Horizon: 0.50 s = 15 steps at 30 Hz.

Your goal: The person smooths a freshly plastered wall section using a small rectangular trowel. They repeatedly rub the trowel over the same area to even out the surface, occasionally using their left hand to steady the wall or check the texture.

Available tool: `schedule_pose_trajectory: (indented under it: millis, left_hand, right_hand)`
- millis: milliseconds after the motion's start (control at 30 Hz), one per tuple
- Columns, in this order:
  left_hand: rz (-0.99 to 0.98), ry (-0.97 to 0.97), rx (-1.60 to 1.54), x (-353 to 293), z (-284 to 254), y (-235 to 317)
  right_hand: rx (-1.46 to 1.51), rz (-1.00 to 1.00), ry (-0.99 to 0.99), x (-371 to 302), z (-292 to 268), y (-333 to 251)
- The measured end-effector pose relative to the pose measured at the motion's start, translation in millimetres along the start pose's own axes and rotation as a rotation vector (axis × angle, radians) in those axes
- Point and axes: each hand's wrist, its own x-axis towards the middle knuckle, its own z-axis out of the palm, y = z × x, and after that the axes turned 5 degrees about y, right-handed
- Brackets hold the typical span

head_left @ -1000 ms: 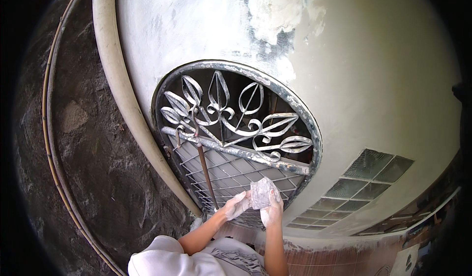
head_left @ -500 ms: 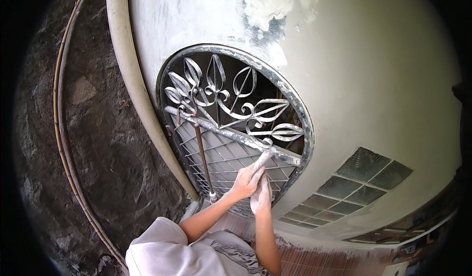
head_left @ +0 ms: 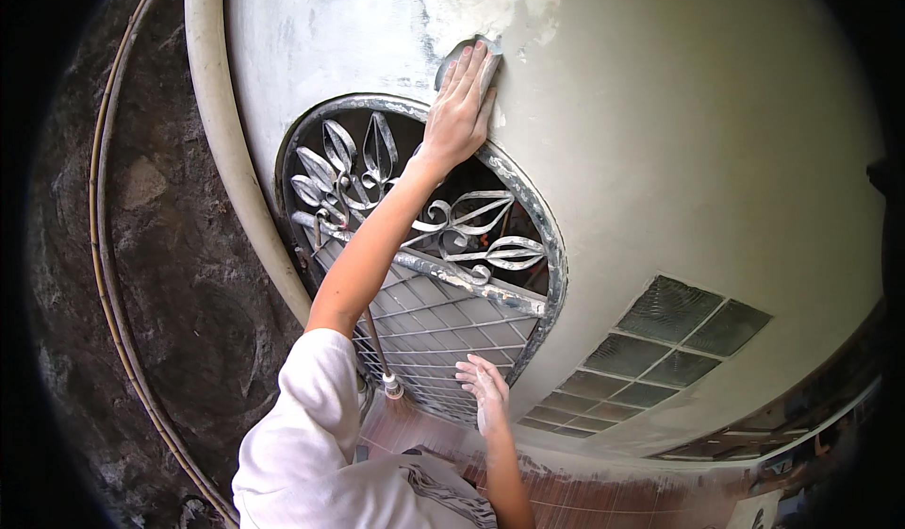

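My left hand (head_left: 458, 114) is stretched up over the arched gate, its palm side against the pale wall. Beneath its fingers is a grey sheet of sandpaper (head_left: 493, 61), pressed on the wall beside a patch of rough white filler (head_left: 464, 1); part of the sheet is hidden by the hand. White dust coats the fingers. My right hand (head_left: 485, 392), also dusty, hangs in front of the gate's lower lattice with its fingers apart and nothing in it.
The metal gate (head_left: 558, 274) has peeling paint and leaf-shaped scrollwork. A broom (head_left: 393, 389) leans against it. Glass blocks (head_left: 674, 307) are set in the wall at right. A thick pale pipe (head_left: 209, 105) and a bamboo pole (head_left: 99, 208) run along the dark rock at left.
Both hands were together on a rolled, whitish sheet in front of the gate. My left hand has gone up to the wall with the sheet, now spread flat; the right has let go and lowered.
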Motion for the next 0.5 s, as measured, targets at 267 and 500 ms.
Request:
schedule_pose_trajectory:
  millis: [267,500]
  left_hand:
    - [0.155,-0.153,-0.030,27,-23,-38]
    - [0.268,-0.277,0.012,30,-49,-53]
  right_hand:
    - [-0.079,-0.005,0.043,16,-13,-12]
    - [0.022,-0.027,-0.056,48,26,-3]
